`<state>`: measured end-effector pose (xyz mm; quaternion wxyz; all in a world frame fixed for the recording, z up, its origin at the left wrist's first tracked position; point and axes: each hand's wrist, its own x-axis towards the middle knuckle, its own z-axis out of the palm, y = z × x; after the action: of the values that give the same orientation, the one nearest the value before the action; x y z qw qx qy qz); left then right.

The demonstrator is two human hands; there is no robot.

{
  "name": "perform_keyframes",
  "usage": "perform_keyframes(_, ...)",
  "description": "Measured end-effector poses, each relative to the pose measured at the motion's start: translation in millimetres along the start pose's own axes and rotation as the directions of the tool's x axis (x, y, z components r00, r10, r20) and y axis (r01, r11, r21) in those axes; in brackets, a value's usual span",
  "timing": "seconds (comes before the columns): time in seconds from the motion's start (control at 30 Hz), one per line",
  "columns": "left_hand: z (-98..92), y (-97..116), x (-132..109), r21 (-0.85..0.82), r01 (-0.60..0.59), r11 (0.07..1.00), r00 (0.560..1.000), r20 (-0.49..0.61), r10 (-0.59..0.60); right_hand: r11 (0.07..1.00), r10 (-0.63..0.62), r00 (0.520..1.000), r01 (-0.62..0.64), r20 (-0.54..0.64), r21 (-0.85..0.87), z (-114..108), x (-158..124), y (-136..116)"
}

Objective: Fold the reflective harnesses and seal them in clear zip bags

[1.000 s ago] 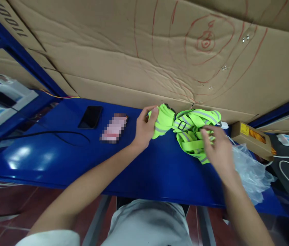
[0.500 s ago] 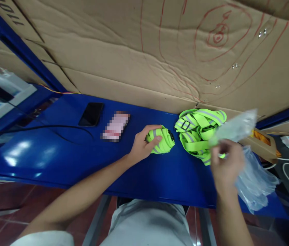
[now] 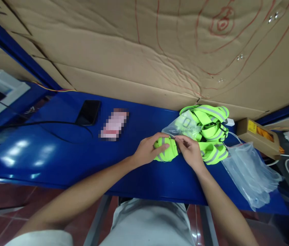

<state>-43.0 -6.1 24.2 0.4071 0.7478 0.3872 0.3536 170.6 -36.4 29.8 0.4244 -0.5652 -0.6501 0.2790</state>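
My left hand (image 3: 150, 149) is wrapped round a folded bundle of neon-yellow reflective strap (image 3: 165, 153). Close against its right end, my right hand (image 3: 189, 150) pinches a clear plastic bag (image 3: 177, 125) by its edge. The bag stretches away from me, partly over a loose heap of the same reflective straps (image 3: 212, 119), and a black buckle shows through it. Fingers of both hands almost meet at the bag's near edge, so the exact grip there is hard to see.
More clear plastic bags (image 3: 253, 174) lie in a stack at the right. Behind them stands a small open cardboard box (image 3: 258, 136). A black phone (image 3: 88, 112) and a blurred-out pink item (image 3: 114, 124) rest left on the blue table (image 3: 64, 150). A cardboard wall (image 3: 103, 51) rises at the back.
My right hand has brought the plastic bag leftwards from above the right side of the heap to the bundle. My left hand, still holding the bundle, has shifted slightly right.
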Motion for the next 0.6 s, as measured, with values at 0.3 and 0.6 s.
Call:
perform_keyframes(0.3, 1.1, -3.7, 2.0, -0.275, 0.200, 0.941, 0.978, -0.005, -0.209, 0.997, -0.033, 0.996, 0.039, -0.088, 0.070, 2.4, -5.3, -10.7)
perform_keyframes(0.6, -2.1, -2.6, 8.0, -0.359, 0.238, 0.903, 0.971, 0.105, -0.214, 0.954, -0.290, 0.953, 0.281, -0.085, -0.108, -5.1, -6.2, -18.3)
